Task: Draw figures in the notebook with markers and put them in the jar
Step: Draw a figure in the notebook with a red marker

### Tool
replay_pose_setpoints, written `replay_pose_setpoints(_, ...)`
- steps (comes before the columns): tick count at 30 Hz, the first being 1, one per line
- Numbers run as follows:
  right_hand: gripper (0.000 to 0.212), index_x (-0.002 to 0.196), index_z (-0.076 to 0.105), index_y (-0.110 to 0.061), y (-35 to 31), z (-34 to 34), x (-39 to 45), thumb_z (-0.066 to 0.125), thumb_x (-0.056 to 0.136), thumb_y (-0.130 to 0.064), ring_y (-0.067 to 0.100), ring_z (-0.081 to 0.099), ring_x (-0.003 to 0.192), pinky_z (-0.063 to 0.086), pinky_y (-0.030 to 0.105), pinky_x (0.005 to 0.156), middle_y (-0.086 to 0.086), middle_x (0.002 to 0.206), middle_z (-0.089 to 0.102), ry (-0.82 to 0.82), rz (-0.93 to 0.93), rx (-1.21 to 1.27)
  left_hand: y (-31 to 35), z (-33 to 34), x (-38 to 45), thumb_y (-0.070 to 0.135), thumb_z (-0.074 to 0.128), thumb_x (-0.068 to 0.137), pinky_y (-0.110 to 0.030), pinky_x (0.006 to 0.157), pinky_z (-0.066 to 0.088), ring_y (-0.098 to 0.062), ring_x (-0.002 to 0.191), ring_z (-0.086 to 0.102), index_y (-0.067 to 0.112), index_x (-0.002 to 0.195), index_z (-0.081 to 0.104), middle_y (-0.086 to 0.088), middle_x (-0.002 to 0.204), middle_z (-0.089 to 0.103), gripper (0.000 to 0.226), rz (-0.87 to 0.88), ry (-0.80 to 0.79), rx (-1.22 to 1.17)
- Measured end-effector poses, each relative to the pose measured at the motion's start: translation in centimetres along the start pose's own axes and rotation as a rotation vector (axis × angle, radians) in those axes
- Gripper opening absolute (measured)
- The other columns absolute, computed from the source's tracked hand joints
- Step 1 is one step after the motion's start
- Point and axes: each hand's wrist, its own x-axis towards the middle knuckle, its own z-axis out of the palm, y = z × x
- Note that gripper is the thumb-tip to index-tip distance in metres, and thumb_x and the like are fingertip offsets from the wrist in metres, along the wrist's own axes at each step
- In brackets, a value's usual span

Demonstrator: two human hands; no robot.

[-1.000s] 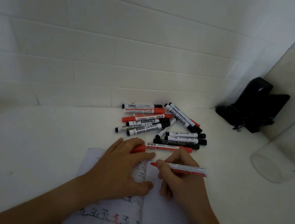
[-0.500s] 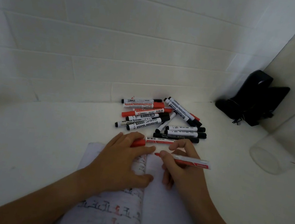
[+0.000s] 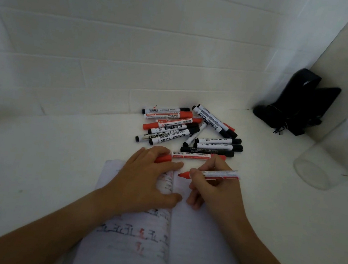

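Little has been changed since the earlier frames: the right hand [image 3: 216,186] is still closed around the uncapped red marker [image 3: 213,175], whose tip is still held just above the right-hand page near the fold, and the barrel still points away to the right. The left hand [image 3: 146,178] is kept pressed flat on the left page of the open notebook [image 3: 198,254], fingers spread and nothing gripped; its fingertips lie over the red cap end of a red-and-white marker [image 3: 190,155] that rests on the table [image 3: 35,159] just beyond the notebook's top edge. The whole scene is seen slightly lower in the view than a second ago, which is read as a shift of the head camera.

Rows of blocky figures in dark and red ink are seen on the left page, too blurred to be read. Behind the hands, a pile of markers [image 3: 190,131] with black and red caps is heaped against the tiled wall. "WHITEBOARD MARKER" is printed on several barrels; the smaller print and barcodes cannot be made out.

A clear jar [image 3: 335,154] lies tilted on its side at the right edge, well apart from the hands, with no markers visible inside. A black object [image 3: 298,102] stands in the corner behind it.
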Motion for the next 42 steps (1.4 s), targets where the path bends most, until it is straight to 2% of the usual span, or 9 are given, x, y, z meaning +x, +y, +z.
replay_pose_setpoints(3, 0.017, 0.087, 0.054, -0.003, 0.01, 0.05, 0.05, 0.067, 0.097, -0.007, 0.037, 0.068, 0.050, 0.050, 0.031, 0.043, 0.018, 0.063, 0.067, -0.013, 0.008, -0.003, 0.02, -0.04, 0.01, 0.086, 0.048, 0.063, -0.036, 0.118, 0.025, -0.008, 0.138, 0.026, 0.048, 0.144, 0.044, 0.016, 0.153, 0.023, 0.090, 0.000, -0.001, -0.001)
replay_pose_setpoints(10, 0.018, 0.089, 0.055, 0.000, -0.29, 0.02, -0.10, 0.068, 0.096, -0.010, 0.031, 0.068, 0.048, 0.051, 0.034, 0.042, 0.018, 0.062, 0.068, -0.025, -0.006, -0.011, 0.09, -0.17, -0.04, 0.086, 0.047, 0.062, -0.036, 0.119, 0.024, -0.008, 0.139, 0.025, 0.048, 0.145, 0.043, 0.017, 0.153, 0.023, 0.091, -0.005, -0.013, -0.013)
replay_pose_setpoints(18, 0.016, 0.088, 0.054, -0.001, -0.12, 0.14, 0.00, 0.066, 0.097, -0.007, 0.034, 0.069, 0.051, 0.050, 0.032, 0.042, 0.018, 0.065, 0.068, -0.022, 0.014, -0.013, -0.02, -0.06, 0.07, 0.086, 0.047, 0.063, -0.029, 0.116, 0.021, -0.007, 0.138, 0.024, 0.047, 0.146, 0.043, 0.017, 0.153, 0.021, 0.091, 0.005, -0.012, 0.008)
replay_pose_setpoints(34, 0.016, 0.085, 0.055, -0.002, -0.02, 0.09, 0.05, 0.066, 0.095, -0.005, 0.037, 0.066, 0.048, 0.050, 0.030, 0.042, 0.018, 0.061, 0.067, 0.003, 0.011, -0.022, 0.16, -0.21, 0.08, 0.086, 0.047, 0.062, -0.036, 0.119, 0.024, -0.010, 0.139, 0.026, 0.047, 0.145, 0.044, 0.015, 0.154, 0.023, 0.092, -0.004, -0.017, -0.004)
replay_pose_setpoints(42, 0.016, 0.086, 0.055, -0.002, -0.10, 0.21, -0.04, 0.065, 0.097, -0.005, 0.036, 0.065, 0.047, 0.049, 0.030, 0.040, 0.018, 0.062, 0.067, 0.004, -0.001, 0.010, 0.07, -0.13, 0.10, 0.087, 0.044, 0.061, -0.030, 0.117, 0.021, -0.009, 0.138, 0.025, 0.047, 0.145, 0.043, 0.015, 0.154, 0.022, 0.093, 0.002, -0.017, 0.011)
